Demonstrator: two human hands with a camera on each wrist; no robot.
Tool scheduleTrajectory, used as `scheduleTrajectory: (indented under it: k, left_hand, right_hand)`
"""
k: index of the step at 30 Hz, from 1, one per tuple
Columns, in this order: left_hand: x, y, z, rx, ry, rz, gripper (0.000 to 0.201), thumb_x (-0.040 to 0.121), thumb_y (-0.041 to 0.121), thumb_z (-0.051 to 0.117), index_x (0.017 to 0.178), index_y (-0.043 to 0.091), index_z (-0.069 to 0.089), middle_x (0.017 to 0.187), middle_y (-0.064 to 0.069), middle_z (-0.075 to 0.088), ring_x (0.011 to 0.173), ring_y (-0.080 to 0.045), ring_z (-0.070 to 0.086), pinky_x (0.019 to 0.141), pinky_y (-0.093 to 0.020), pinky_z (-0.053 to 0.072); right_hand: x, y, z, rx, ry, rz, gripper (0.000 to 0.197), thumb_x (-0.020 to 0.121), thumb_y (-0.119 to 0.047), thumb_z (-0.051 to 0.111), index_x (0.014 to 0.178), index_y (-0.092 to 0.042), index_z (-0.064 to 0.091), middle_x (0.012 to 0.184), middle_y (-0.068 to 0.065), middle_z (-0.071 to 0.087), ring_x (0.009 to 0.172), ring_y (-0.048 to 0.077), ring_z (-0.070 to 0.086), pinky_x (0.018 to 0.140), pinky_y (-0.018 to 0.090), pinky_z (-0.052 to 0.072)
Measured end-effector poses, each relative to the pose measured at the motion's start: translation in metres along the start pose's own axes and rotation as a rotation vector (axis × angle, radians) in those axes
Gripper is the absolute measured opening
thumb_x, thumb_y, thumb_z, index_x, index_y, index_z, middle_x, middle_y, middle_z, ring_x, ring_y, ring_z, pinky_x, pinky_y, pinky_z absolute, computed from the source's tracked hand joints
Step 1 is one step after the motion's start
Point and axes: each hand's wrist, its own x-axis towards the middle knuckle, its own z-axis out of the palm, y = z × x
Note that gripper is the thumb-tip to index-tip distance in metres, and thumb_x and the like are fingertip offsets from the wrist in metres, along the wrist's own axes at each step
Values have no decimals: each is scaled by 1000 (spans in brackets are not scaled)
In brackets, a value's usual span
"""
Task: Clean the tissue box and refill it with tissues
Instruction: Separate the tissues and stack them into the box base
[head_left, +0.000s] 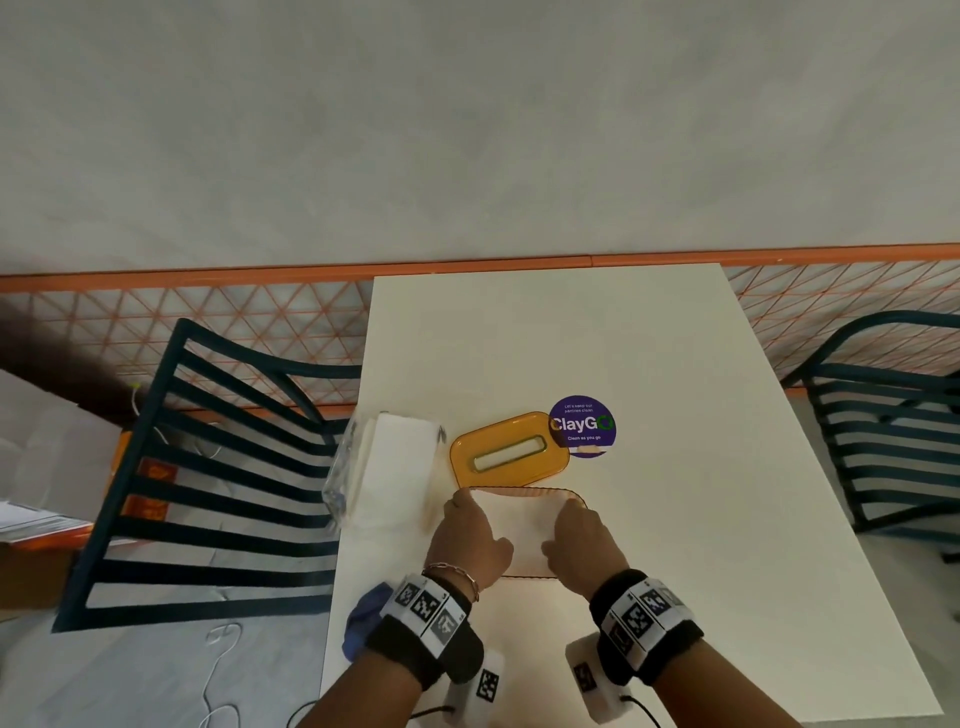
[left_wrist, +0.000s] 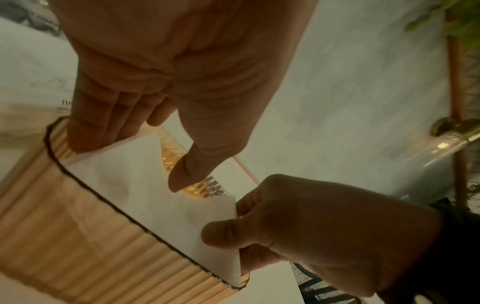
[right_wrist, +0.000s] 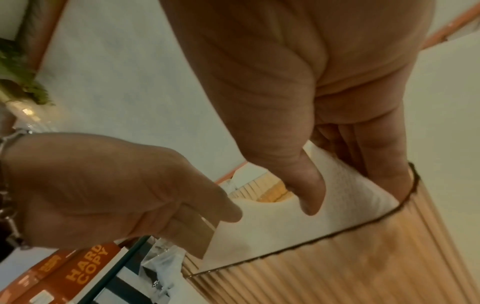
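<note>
I stand at a white table (head_left: 649, 364) that runs up the middle of the head view to a grey wall (head_left: 467, 130) with an orange rail (head_left: 208, 278) and a band of triangle-patterned tiles below it. A dark slatted chair (head_left: 208, 493) sits at the left of the frame and another chair (head_left: 893, 426) at the right edge. A purple round sticker (head_left: 583, 427) reading "ClayGo" lies on the tabletop, right of centre.

Low in the centre of the frame is the tissue box (head_left: 524, 491), amber, ribbed and see-through, open at the top, with a stack of white tissues (head_left: 524, 525) lying inside it. Its orange lid (head_left: 509, 449) with the slot lies flat on the table just above the box, touching the sticker's edge. To the left, a clear plastic pack of tissues (head_left: 384, 467) stands near the table's edge.

My left hand (head_left: 470, 540) has its fingers straight down on the left end of the stack, pressing it in. My right hand (head_left: 582, 545) pinches the right end of the tissues between thumb and fingers, as the left wrist view shows. A blue cloth (head_left: 366, 618) lies by my left wrist at the table's near edge.
</note>
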Motion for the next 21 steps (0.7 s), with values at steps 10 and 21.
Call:
scheduleTrajectory:
  k: [10,21]
  left_hand:
    - [-4,-14,-3,240,98,389,44,93,12,68,133,27,59,140,7,52,127,-14,53,97,-25,50]
    - [23,-21,14,509,-40,381,44,91,6,70,133,15,59,143,-7,48,147,-28,32,104,-38,53]
  right_hand:
    - [-9,2,-9,-204,193,-187,39,95,-11,59,134,-14,56,131,5,59,112,21,64,94,27,52]
    - [8,6,13,-330,50,-302,41,94,-12,66,134,-18,61,141,4,53,128,22,55,106,33,49]
